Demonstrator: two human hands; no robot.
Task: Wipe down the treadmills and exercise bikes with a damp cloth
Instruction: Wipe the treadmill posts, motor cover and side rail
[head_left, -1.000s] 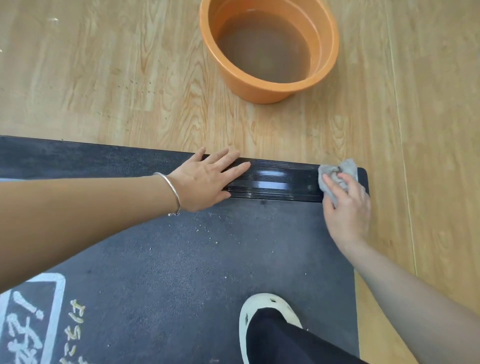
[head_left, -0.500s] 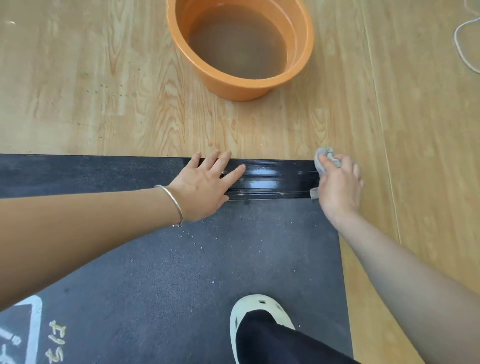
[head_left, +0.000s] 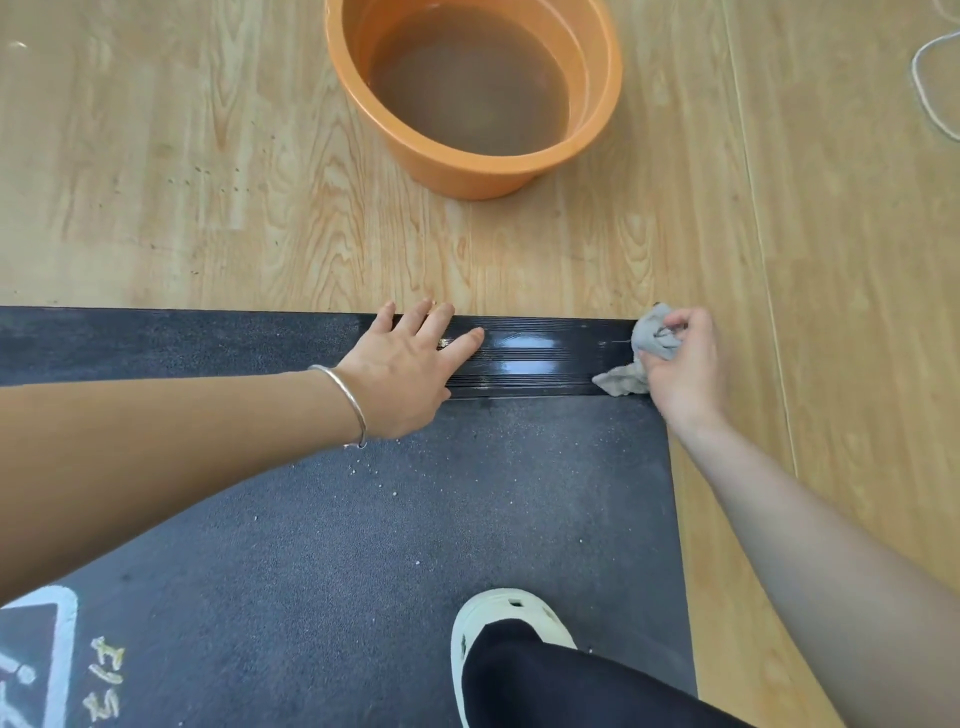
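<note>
Treadmill belt (head_left: 415, 519), dark and gritty, fills the near part of what we see, and along its far edge runs a glossy black ribbed strip (head_left: 540, 358) that shines wet between our two hands. At the right end of that strip we hold the grey cloth (head_left: 652, 338), bunched into a wad. Our right hand (head_left: 685, 369) has its fingers curled tightly round it, and a loose tail of fabric trails out from under the hand onto the strip's near right corner. Our left hand (head_left: 410, 371) lies flat on the left part of the strip, palm down, with straight, slightly spread fingers pointing to the far right and gripping nothing. A thin silver bangle (head_left: 345, 397) sits on that wrist. Small pale crumbs (head_left: 374, 470) are scattered over the belt just near the left wrist and further right. At the near left corner the belt carries a white warning sign (head_left: 31, 654) with yellowish characters beside it, too partial for us to read. Near the bottom, right of centre, our cream clog (head_left: 493, 613) stands on the belt, with a black trouser leg (head_left: 545, 686) over it. Beyond the treadmill lies a light wooden floor (head_left: 208, 182). On it, well apart from the strip, stands an orange basin (head_left: 467, 176) holding murky brownish water (head_left: 467, 83). A thin white cord (head_left: 930, 88) loops on the floor at the far right edge.
</note>
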